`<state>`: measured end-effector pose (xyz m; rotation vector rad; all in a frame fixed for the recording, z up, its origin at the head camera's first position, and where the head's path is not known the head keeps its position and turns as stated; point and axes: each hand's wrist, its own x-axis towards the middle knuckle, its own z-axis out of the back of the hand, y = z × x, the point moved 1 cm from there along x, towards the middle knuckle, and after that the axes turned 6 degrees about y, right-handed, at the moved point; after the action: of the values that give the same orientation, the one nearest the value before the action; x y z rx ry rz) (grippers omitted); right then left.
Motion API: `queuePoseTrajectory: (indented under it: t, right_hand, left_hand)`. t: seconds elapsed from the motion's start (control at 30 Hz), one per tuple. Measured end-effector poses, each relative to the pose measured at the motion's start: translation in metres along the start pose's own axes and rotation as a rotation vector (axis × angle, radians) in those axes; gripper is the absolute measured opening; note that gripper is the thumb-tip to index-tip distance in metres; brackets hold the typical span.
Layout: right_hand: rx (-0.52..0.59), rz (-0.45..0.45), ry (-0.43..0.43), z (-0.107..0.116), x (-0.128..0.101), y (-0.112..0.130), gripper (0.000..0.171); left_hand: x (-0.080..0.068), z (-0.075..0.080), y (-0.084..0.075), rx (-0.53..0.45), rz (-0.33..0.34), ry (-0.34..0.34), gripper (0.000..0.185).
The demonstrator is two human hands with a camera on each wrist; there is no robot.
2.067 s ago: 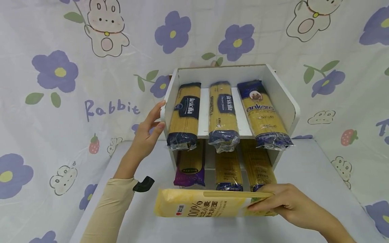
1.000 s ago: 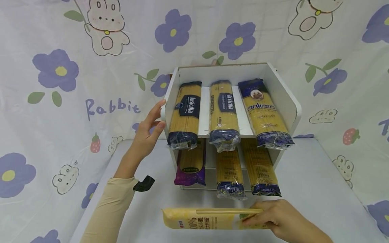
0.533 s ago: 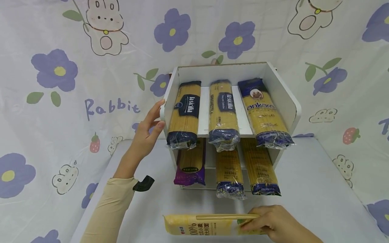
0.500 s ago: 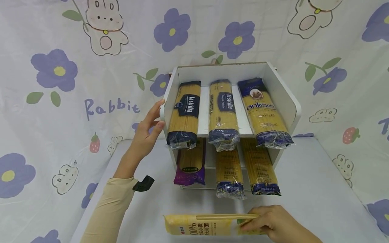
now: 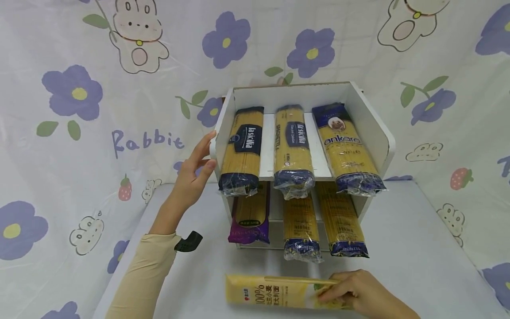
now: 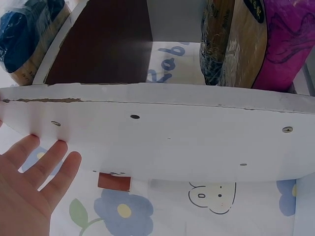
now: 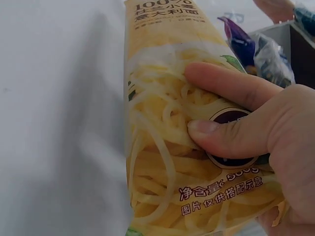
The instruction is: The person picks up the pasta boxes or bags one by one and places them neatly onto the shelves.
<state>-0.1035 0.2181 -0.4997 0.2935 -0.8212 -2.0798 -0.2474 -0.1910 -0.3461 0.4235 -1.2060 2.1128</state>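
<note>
White table [image 5: 402, 239] bears shelf rack [image 5: 370, 128] and, seemingly, yellow pasta packet [image 5: 275, 291].

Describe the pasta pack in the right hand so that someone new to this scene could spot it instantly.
Start at the white two-tier shelf on the table, filled with spaghetti packs. In front of it, nearest the camera, one yellow pack lies crosswise on the table, its end held by the right hand. Unlike the shelved packs, it is all yellow, printed with "100%".

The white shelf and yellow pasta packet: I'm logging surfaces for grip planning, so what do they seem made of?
White shelf: likely laminated particle board, matte; the left wrist view shows a chipped brown edge and screw heads. Yellow pasta packet: thin glossy printed plastic film, creasing under the right hand.
</note>
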Motion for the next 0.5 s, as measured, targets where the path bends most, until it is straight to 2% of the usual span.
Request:
queuePoseTrajectory:
  t: [0.17,0.23,0.4,0.5]
  right_hand:
    - [0.034,-0.032,0.008,-0.001,-0.003,-0.01,0.044]
    - [0.066,-0.011,0.002,-0.001,-0.003,-0.013,0.039]
    - [0.226,0.049,0.002,-0.003,-0.004,-0.02,0.032]
    - [0.331,0.052,0.021,-0.004,-0.006,-0.027,0.03]
  left_hand:
    - [0.0,0.0,0.001,-0.006,-0.005,0.0,0.056]
    - [0.0,-0.001,0.002,-0.006,-0.005,0.0,0.056]
    - [-0.001,0.0,0.0,0.001,0.006,0.001,0.057]
    - [-0.001,0.0,0.0,0.0,0.014,0.002,0.057]
